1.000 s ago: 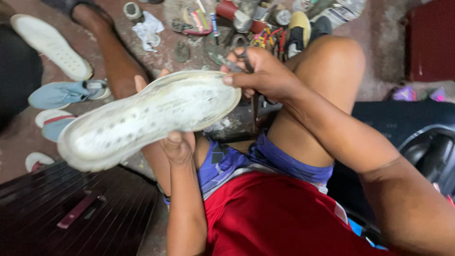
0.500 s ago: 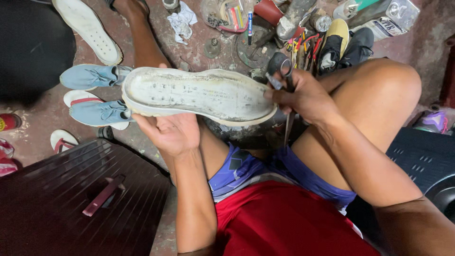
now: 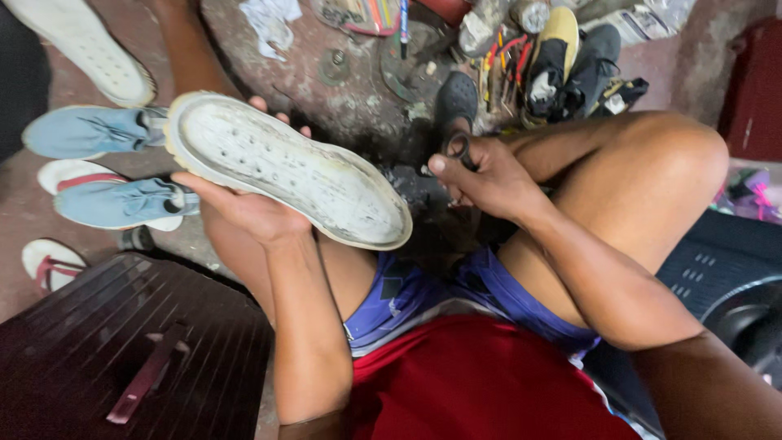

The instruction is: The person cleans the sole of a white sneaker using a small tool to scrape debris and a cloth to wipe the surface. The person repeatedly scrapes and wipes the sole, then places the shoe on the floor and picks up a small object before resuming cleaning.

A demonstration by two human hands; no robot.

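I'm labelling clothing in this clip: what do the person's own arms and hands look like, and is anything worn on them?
Both arms are bare to the frame's edge: no sleeves, gloves, watch or rings show. The left hand and right hand are uncovered. The person wears a red shirt and blue shorts.

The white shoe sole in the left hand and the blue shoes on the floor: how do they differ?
The white shoe sole is a bare, grimy piece held in the left hand; the blue shoes are whole and laced. The sole is up in the air, the shoes lie on the floor.
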